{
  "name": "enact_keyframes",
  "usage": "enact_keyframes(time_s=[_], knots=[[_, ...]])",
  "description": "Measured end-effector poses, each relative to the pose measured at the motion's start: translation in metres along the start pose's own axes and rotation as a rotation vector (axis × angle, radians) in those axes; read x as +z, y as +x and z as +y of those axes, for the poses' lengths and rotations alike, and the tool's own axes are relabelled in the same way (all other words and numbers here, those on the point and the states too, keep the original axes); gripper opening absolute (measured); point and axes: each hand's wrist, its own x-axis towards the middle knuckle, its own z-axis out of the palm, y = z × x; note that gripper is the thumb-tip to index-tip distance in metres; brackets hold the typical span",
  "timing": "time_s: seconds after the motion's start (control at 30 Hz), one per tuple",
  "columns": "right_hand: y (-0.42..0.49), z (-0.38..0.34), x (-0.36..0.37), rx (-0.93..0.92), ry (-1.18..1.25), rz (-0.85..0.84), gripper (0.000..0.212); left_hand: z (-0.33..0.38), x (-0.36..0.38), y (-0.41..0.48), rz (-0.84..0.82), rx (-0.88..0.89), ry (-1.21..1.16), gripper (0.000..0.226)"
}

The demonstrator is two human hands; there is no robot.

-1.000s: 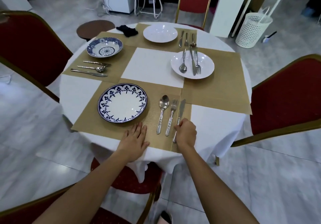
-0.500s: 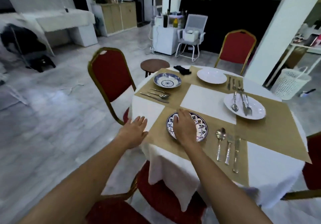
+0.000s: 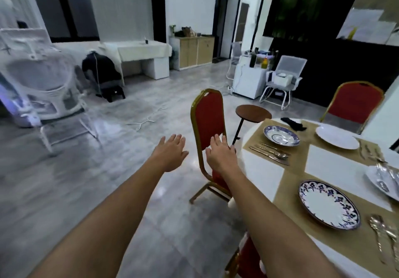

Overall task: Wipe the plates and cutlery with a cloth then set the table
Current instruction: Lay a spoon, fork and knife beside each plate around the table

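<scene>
Left hand (image 3: 170, 152) flat, fingers apart, over wide floor (image 3: 103, 176); right hand (image 3: 220, 154) alike, before red chair (image 3: 207, 113), left of desk (image 3: 257, 169) edge.

Both bare arms reach forward from the near edge of the view, stretched almost straight and running side by side toward the far middle. The left hand (image 3: 172, 153) is held palm down with its fingers straight and slightly spread, the thumb out to the right, and holds nothing. The right hand (image 3: 219, 153) lies just to its right at about the same reach, also palm down, its fingers extended and close together, empty. The two hands are near each other but apart.
</scene>
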Motion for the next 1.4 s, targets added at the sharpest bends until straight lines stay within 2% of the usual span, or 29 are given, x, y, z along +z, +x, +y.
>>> enact_keyframes(time_s=[0.17, 0.3, 0.57, 0.73, 0.87, 1.03, 1.2, 1.4], knots=[[0.081, -0.018, 0.014, 0.006, -0.008, -0.017, 0.056, -0.056, 0.013, 0.068, -0.009, 0.018, 0.060, 0.060], [0.178, -0.013, 0.016, 0.044, -0.023, 0.020, 0.056, -0.096, 0.003, 0.170, 0.058, 0.055, 0.129, 0.061], [0.363, -0.002, -0.009, 0.136, 0.013, 0.026, 0.057, -0.155, -0.042, 0.365, 0.083, 0.118, 0.096, 0.061], [0.468, 0.003, -0.015, 0.158, -0.034, 0.064, 0.056, -0.194, -0.056, 0.472, 0.092, 0.142, 0.081, 0.062], [0.558, 0.015, -0.015, 0.202, -0.098, 0.086, 0.055, -0.222, -0.070, 0.569, 0.176, 0.222, 0.080, 0.061], [0.666, 0.037, -0.037, 0.337, -0.160, 0.156, 0.056, -0.258, -0.092, 0.693, 0.197, 0.300, 0.079, 0.062], [0.744, 0.062, -0.038, 0.451, -0.163, 0.159, 0.055, -0.238, -0.104, 0.803, 0.215, 0.464, 0.042, 0.061], [0.815, 0.141, -0.023, 0.680, -0.160, 0.172, 0.053, -0.187, -0.082, 0.921, 0.164, 0.669, 0.068, 0.061]])
